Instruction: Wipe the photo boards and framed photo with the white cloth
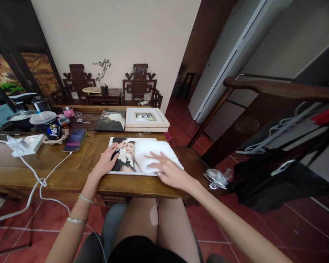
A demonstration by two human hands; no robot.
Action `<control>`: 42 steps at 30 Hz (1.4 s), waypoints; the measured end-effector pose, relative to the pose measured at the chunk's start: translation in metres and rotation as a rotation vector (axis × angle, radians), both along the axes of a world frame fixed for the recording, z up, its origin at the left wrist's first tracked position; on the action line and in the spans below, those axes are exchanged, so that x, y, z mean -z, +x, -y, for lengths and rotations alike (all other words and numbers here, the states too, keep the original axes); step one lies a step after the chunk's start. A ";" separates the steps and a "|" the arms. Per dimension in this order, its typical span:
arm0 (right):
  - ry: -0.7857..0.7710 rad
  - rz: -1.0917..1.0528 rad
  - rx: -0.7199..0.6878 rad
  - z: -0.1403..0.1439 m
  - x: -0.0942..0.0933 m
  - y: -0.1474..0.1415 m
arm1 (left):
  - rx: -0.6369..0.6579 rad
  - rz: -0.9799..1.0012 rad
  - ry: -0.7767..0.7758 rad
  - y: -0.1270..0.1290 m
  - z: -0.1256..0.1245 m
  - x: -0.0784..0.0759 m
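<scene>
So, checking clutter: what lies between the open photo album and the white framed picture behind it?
Bare wooden table between album and frame, head view.

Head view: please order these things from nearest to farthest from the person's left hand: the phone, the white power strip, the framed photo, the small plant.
From the left hand:
1. Phone, on the table just to its left.
2. Framed photo, further back, to the right.
3. White power strip, far left on the table.
4. Small plant, by the back wall.
</scene>
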State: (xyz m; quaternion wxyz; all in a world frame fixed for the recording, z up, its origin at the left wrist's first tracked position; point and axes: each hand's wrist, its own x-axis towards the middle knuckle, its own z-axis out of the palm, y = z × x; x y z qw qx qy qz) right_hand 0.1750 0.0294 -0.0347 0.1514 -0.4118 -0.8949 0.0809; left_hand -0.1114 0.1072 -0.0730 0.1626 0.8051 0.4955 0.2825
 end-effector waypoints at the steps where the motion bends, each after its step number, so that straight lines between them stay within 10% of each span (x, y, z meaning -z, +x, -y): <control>1: 0.015 0.016 0.016 -0.017 0.001 -0.002 | -0.001 -0.002 -0.001 0.000 0.000 -0.001; 9: 0.112 0.104 0.094 -0.089 0.002 -0.014 | 0.005 0.002 0.013 -0.001 0.001 -0.003; 23: 0.028 0.025 -0.098 0.059 -0.004 -0.009 | 0.032 0.029 0.048 0.000 0.002 -0.004; 35: 0.074 0.037 0.129 -0.104 -0.005 -0.004 | 0.026 0.048 0.045 -0.002 0.002 -0.002; 42: 0.085 0.039 0.017 -0.020 0.006 -0.011 | 0.028 0.043 0.051 -0.001 0.001 0.000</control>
